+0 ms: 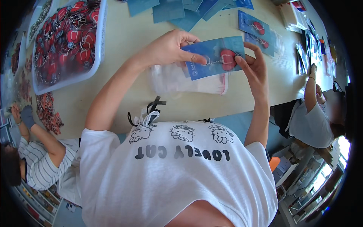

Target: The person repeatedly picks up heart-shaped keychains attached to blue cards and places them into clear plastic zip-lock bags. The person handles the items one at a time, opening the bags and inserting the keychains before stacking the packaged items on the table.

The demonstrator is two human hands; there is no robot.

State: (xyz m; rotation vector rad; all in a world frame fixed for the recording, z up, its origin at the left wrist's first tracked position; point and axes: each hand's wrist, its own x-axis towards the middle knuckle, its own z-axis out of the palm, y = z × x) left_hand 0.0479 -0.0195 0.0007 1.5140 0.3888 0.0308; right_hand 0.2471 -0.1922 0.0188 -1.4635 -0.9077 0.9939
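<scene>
A blue backing card (204, 45) is held up between my two hands, with a red keychain (228, 59) and its metal chain lying across its face. My left hand (172, 48) pinches the card's left end, thumb over the chain's ring end. At the right end, my right hand (255, 70) grips the card with the thumb beside the red charm and the fingers behind. Under the card lies a stack of clear plastic bags (181, 81) on the table. Two more cards with red keychains (258, 27) rest beyond my right hand.
A clear plastic bin (100, 49) full of red keychains stands at the left. Several blue cards (169, 11) lie along the far side of the table (128, 30). Small orange-red pieces (48, 113) are piled near a co-worker (41, 160) at left; another person (312, 121) works at right.
</scene>
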